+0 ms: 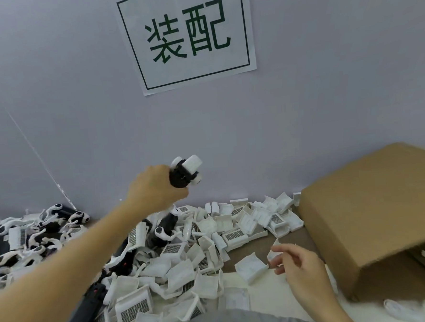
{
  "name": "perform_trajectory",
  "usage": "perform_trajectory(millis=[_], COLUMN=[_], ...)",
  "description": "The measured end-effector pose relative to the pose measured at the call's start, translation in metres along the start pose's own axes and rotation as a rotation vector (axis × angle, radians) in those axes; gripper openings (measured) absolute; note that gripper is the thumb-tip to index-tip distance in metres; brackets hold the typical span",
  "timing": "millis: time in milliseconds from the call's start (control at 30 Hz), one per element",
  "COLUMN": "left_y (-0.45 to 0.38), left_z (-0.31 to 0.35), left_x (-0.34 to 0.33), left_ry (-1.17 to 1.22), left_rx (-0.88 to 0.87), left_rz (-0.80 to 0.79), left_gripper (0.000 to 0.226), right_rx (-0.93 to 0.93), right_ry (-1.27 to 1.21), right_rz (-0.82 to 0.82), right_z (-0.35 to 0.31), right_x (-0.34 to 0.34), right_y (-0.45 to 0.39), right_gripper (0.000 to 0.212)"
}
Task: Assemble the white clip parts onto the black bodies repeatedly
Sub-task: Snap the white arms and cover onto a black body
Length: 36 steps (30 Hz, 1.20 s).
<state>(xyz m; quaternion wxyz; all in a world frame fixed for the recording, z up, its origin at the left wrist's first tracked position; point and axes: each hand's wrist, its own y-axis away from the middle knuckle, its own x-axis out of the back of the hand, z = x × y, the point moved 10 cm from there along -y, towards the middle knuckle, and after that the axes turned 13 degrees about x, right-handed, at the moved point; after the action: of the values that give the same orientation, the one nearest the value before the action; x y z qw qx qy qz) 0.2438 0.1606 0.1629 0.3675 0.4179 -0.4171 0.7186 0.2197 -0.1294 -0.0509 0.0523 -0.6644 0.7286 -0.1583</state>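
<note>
A pale grey wall (pixel 302 105) fills the upper half of the view, and a white paper sign (pixel 186 38) with a dark green border and two large green characters is stuck on it. At the right, a brown cardboard box (pixel 373 208) lies on its side on the table (pixel 251 250), its open end toward the person, with white parts showing inside. Across the middle and left of the table spreads a heap of white clip parts (pixel 187 262), many with dark grid patches, touching and overlapping one another. At the far left lies a pile of finished pieces (pixel 36 231), black with white clips fitted. A few bare black bodies (pixel 91 307) lie among the white parts at the lower left. The left hand (pixel 153 187) is raised above the heap, fingers curled round a black body with white parts on it (pixel 184 172), held up in front of the wall. The right hand (pixel 297 260) hovers low beside the box, its fingertips pinching a single small white clip part (pixel 274 251), the other fingers loosely bent.
</note>
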Motion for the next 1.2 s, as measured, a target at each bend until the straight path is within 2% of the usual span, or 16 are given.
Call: perform_trajectory(millis=[100, 233, 333, 433, 533, 700, 800, 867, 967, 1133, 1200], left_y=[0.041, 0.098, 0.134, 0.148, 0.138, 0.123, 0.121, 0.122, 0.121, 0.123, 0.124], left_z=[0.026, 0.052, 0.059, 0.05, 0.041, 0.029, 0.033, 0.04, 0.046, 0.05, 0.051], left_x=[-0.03, -0.096, -0.148, -0.178, -0.19, -0.191, -0.199, -0.203, -0.204, -0.189, -0.184], left_ry=[0.451, 0.911, 1.214, 1.401, 1.445, 1.491, 1.513, 1.553, 1.466, 1.446, 1.46], left_rx=[0.075, 0.262, 0.438, 0.54, 0.517, 0.449, 0.442, 0.419, 0.35, 0.28, 0.264], left_rz=[-0.198, -0.377, -0.464, -0.47, -0.453, -0.308, -0.355, -0.427, -0.412, -0.309, -0.276], left_gripper=[0.03, 0.04, 0.028, 0.015, 0.018, 0.013, 0.011, 0.019, 0.019, 0.019, 0.019], right_rx=[0.021, 0.014, 0.037, 0.064, 0.105, 0.274, 0.335, 0.33, 0.28, 0.288, 0.255], right_ry=[0.044, 0.028, 0.062, 0.136, 0.186, 0.16, 0.204, 0.287, 0.361, 0.45, 0.486], right_rz=[0.008, 0.029, 0.038, 0.057, 0.05, -0.095, -0.197, -0.248, -0.262, -0.158, -0.129], right_z=[-0.004, -0.006, -0.006, -0.003, -0.006, -0.032, -0.038, -0.034, -0.025, -0.03, -0.028], right_x=[-0.004, -0.006, -0.001, 0.011, 0.01, -0.019, -0.033, -0.04, -0.041, -0.033, -0.03], right_y=[0.001, -0.003, -0.001, -0.001, -0.007, -0.005, -0.002, -0.002, -0.004, -0.006, -0.008], right_gripper=[0.033, 0.033, 0.04, 0.042, 0.041, 0.04, 0.032, 0.019, 0.04, 0.046, 0.063])
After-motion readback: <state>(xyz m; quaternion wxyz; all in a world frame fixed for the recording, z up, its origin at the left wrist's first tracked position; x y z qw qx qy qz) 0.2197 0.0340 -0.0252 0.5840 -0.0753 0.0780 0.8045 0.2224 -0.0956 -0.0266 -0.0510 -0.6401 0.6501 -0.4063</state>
